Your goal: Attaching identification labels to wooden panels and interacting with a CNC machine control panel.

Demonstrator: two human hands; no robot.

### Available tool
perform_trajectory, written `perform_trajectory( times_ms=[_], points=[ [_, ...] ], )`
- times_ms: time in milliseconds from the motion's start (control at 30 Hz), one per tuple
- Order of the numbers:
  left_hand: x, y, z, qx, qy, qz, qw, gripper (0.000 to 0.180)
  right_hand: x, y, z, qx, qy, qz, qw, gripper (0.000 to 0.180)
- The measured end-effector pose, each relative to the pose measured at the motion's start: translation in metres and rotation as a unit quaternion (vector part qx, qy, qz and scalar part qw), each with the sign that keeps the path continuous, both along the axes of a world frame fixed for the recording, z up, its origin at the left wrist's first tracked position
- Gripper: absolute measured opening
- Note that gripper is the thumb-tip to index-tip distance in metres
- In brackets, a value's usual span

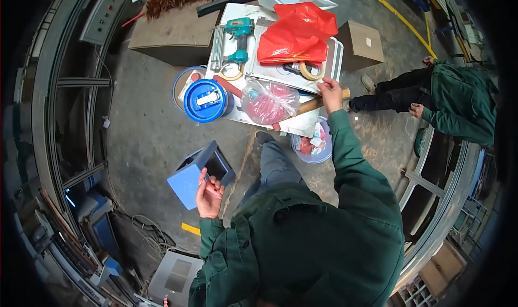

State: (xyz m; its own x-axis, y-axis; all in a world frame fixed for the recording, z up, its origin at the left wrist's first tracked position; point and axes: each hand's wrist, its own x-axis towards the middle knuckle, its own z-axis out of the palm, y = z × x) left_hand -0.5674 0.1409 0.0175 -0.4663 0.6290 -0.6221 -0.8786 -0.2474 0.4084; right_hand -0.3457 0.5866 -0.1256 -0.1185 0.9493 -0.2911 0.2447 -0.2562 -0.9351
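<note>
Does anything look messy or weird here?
Yes, the cables on the floor at the lower left look messy, because they lie in loose, tangled loops. The red bag on the table is crumpled too.

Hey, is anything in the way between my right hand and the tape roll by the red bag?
Nothing visible stands between your right hand and the tape roll. The red bag lies on the roll's far side, outside that path.

Scuffed grey floor (140,123) with a yellow line (388,1), metal framing (83,83) and, apparently, a control box (102,19) at the dim left
</note>
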Motion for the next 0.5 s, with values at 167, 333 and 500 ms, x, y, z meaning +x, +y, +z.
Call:
perform_trajectory(
  times_ms=[167, 333, 500],
  points=[
    [-0.005, 0.030, 0.007, -0.023, 0.012, 0.026, 0.999, 0.041, -0.019, -0.035, 0.012, 0.165, -0.154, 0.068, 0.972, 0.027],
    [0.005, 0.034, 0.001, -0.061, 0.052, -0.009, 0.997, 0.035, -0.069, -0.085, 0.032, 0.121, -0.064, 0.205, 0.969, 0.021],
    [0.027, 0.037, 0.005, -0.184, 0.183, -0.038, 0.965, 0.038, -0.129, -0.173, 0.105, -0.095, 0.105, 0.465, 0.874, 0.014]
  ],
)
